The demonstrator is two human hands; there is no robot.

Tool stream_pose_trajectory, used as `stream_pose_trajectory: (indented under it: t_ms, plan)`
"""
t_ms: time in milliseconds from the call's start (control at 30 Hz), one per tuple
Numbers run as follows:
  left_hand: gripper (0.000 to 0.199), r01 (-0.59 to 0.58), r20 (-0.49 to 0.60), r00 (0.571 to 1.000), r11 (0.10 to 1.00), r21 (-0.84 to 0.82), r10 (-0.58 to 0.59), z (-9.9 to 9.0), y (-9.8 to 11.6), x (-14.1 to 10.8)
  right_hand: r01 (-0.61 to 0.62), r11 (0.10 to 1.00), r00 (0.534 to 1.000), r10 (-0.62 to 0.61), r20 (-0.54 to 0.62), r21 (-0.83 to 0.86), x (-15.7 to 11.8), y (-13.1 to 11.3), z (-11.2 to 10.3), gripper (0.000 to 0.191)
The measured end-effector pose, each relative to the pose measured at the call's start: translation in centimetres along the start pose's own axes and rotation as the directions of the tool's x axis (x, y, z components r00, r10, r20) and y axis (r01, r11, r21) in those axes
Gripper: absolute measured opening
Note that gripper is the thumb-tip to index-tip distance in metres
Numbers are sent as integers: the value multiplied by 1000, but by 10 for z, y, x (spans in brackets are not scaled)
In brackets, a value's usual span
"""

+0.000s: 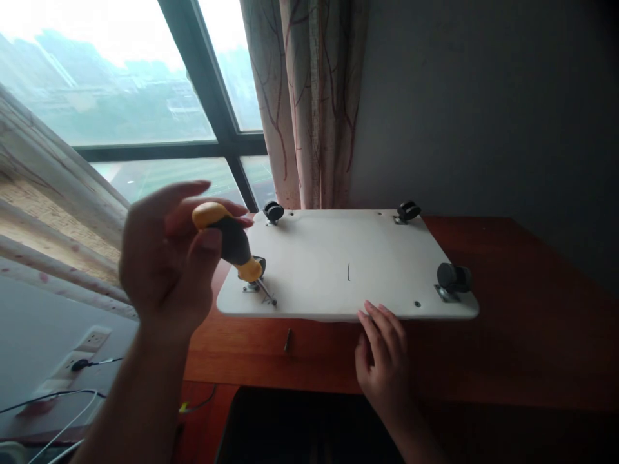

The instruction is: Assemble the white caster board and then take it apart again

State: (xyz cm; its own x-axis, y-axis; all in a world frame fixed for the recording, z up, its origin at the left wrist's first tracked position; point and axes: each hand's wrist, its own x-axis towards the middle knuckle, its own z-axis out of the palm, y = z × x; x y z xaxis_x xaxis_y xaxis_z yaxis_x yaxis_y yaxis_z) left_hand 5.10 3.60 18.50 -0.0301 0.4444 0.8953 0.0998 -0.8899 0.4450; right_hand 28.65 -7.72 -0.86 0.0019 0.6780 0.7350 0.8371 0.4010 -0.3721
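Observation:
A yellow and black screwdriver (235,245) is in my left hand (167,251), its handle between the thumb and fingers. It leans, with the tip down at a dark screw hole (274,302) near the front left corner of a white board (319,258). Whether a screw sits under the tip is too small to tell. My right hand (384,351) has its fingers stretched out, fingertips resting on the board's front edge. Black casters on metal plates stand up from the corners, including the front right caster (453,278) and the back left caster (273,211).
On the reddish wooden table (232,348), a small screw (288,339) lies in front of the board. A dark chair (309,425) is at the near edge. Curtains (314,103) hang behind by the window. Wall sockets (94,338) with cables are at the lower left.

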Motion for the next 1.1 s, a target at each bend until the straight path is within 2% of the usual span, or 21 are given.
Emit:
stream_pose_trajectory:
  t_ms: [100,233,300,400,467,533,567,700,833,900,1033,1100]
  plan:
    - [25,-21,-14,1000,999,-31,20,2,0,2,3,1000,1000,-3,-2,-3,0,0,0,63]
    - [46,-144,-5,989,981,131,146,-3,-2,5,7,1000,1000,-7,-11,-7,-2,2,2,61]
    - [40,-96,-28,994,984,151,102,-1,-1,3,12,1000,1000,-12,-19,-8,-2,2,2,60]
    - [24,-11,-50,999,999,48,14,7,0,-1,20,1000,1000,-20,-24,-11,-2,2,2,59]
    - [27,-86,-60,994,996,4,86,10,-3,-1,24,1000,999,-24,-23,-12,-1,2,2,58]
    - [30,-191,-84,977,980,53,195,7,-6,1,25,1000,999,-25,-23,-7,-1,2,1,58]
    - [31,-207,-81,973,974,89,214,5,-8,2,24,1000,999,-24,-24,-4,0,1,1,58]
    - [36,-94,-36,994,987,131,100,1,-9,0,19,1000,999,-18,-26,1,-1,1,1,58]
    - [30,-41,-101,994,998,38,45,6,-13,-6,23,1000,999,-24,-27,-3,-1,2,2,59]
    - [30,-68,-116,991,997,26,71,4,-17,-5,29,1000,999,-29,-26,-2,-1,2,2,60]
    - [53,-180,-67,980,979,91,187,-4,-22,-1,26,1000,999,-26,-26,-1,-2,3,2,61]
    - [52,-179,-66,980,975,133,189,-3,-20,-3,25,1000,999,-25,-23,-4,-2,3,2,60]
